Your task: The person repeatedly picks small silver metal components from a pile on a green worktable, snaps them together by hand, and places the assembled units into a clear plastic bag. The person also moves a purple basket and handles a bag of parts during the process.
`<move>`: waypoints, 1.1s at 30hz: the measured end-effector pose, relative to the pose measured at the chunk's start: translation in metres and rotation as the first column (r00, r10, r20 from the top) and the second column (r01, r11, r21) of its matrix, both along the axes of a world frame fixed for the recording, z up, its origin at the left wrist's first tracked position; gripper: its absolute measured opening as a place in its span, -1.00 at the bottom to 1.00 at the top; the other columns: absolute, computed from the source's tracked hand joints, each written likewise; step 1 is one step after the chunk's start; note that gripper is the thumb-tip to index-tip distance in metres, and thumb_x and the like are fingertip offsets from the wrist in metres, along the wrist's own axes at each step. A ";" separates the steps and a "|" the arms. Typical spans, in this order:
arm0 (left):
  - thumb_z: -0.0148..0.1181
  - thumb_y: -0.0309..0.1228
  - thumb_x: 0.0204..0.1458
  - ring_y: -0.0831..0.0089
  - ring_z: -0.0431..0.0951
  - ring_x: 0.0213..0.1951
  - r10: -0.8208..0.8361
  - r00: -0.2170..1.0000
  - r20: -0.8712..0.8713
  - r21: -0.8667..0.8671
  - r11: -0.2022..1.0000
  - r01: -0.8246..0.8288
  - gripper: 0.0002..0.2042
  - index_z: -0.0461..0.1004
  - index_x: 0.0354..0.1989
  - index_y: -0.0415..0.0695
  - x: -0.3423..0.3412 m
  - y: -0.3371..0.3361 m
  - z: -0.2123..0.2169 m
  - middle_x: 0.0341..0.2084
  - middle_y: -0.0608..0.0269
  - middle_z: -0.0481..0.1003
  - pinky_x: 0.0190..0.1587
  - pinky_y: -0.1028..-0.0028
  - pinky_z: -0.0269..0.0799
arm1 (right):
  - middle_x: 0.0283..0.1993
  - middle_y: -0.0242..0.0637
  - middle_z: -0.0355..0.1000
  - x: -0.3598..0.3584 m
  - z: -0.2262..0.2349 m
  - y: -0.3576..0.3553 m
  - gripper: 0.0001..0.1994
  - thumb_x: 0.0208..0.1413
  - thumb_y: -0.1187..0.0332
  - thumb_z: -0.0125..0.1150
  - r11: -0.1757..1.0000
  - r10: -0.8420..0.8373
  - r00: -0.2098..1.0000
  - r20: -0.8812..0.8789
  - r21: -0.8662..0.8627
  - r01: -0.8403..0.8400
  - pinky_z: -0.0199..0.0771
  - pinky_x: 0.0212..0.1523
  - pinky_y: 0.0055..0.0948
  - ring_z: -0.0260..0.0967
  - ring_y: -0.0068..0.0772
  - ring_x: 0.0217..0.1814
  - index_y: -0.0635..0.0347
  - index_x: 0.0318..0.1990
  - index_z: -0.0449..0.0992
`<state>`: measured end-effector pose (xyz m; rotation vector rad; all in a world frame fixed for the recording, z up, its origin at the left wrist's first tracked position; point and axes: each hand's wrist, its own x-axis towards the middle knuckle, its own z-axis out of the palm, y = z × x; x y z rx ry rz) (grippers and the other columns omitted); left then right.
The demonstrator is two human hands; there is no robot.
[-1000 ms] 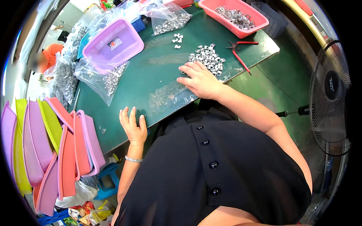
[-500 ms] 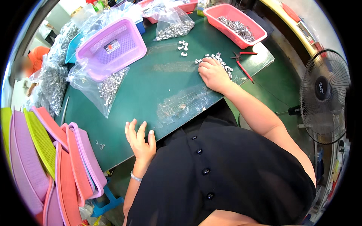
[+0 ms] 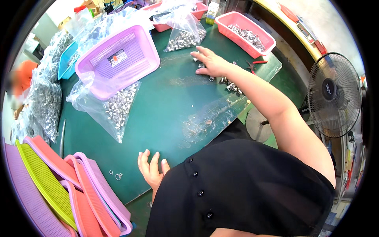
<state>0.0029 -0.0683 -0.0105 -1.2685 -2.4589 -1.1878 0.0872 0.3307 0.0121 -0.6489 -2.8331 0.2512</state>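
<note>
Over the far part of the green table [image 3: 158, 106], my right hand [image 3: 211, 64] spreads its fingers above several small silver metal fittings, partly hiding them. A loose cluster of the same fittings [image 3: 233, 86] lies nearer me, below my right forearm. Red-handled pliers [image 3: 253, 66] rest just beyond that forearm, partly covered by it. My left hand [image 3: 152, 170] holds nothing; its fingers are apart at the table's near edge. Left of centre, a clear plastic bag of fittings [image 3: 119, 108] lies against a tilted purple basket [image 3: 136, 49].
A pink basket of metal parts [image 3: 239, 36] stands at the far right, and another filled bag [image 3: 184, 38] at the back. Stacked coloured baskets [image 3: 51, 185] crowd the lower left. A fan [image 3: 331, 91] is at the right. Someone in orange [image 3: 25, 77] is at the far left.
My right hand has moved left and away from me, from the cluster to the smaller group of fittings, and its fingers have spread. The whole view has shifted slightly.
</note>
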 end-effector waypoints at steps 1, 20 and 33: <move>0.12 -0.51 -0.26 -0.05 0.24 0.02 -0.005 1.000 0.010 0.011 1.000 0.005 -0.74 0.45 -0.29 -0.24 -0.001 0.000 0.000 -0.10 -0.02 0.33 0.04 0.14 0.17 | 0.28 0.04 -0.14 -0.008 -0.010 0.009 -0.35 -0.02 0.10 0.12 1.000 0.012 0.997 0.078 0.018 -0.013 -0.06 0.25 -0.23 -0.18 0.02 0.32 0.07 0.21 0.05; 0.05 -0.59 -0.17 0.11 0.24 0.08 -0.146 0.956 0.256 0.147 0.983 0.111 -0.79 0.44 -0.28 -0.25 -0.014 -0.016 0.004 -0.09 0.04 0.34 0.08 0.25 0.15 | -0.03 -0.16 0.26 0.026 -0.008 -0.063 -0.76 -0.10 0.28 0.10 0.884 -0.128 0.990 -0.060 0.446 0.141 -0.09 0.18 -0.01 0.06 -0.15 0.18 0.20 -0.28 0.41; 0.08 -0.60 -0.20 0.12 0.30 0.02 -0.123 0.975 0.186 0.187 0.978 0.088 -0.81 0.44 -0.32 -0.27 -0.012 -0.014 0.003 -0.15 0.02 0.37 0.04 0.28 0.21 | -0.10 0.01 0.35 -0.078 0.022 -0.036 -0.52 -0.07 0.12 0.15 0.998 -0.031 0.978 -0.209 -0.063 0.018 0.26 0.02 -0.31 0.26 -0.04 0.02 0.32 -0.08 0.35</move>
